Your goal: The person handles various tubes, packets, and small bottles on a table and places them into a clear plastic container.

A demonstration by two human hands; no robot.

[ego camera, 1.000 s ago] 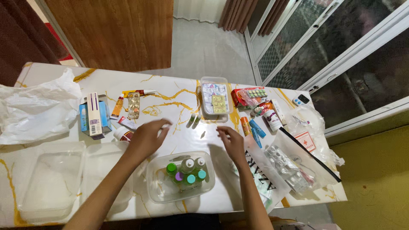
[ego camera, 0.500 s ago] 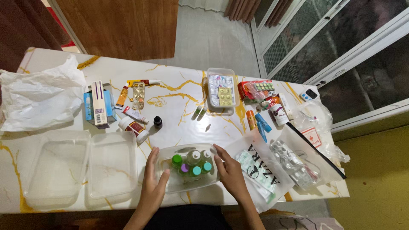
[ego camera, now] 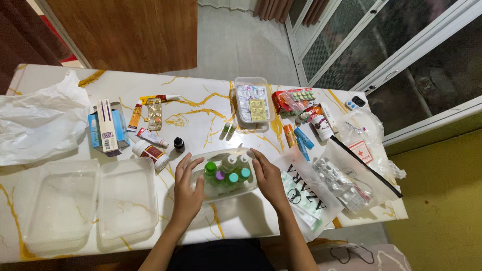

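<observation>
Clasped between the left hand [ego camera: 187, 193] and the right hand [ego camera: 267, 176], fingers closed on its two ends, a clear oval plastic tub [ego camera: 223, 188] was held at the near middle of the white, gold-veined marble tabletop [ego camera: 201, 115]. Six small bottles [ego camera: 227, 170] with green, teal, purple and clear caps were counted inside it. Two empty clear rectangular trays [ego camera: 90, 203] were seen beside the left hand.
</observation>
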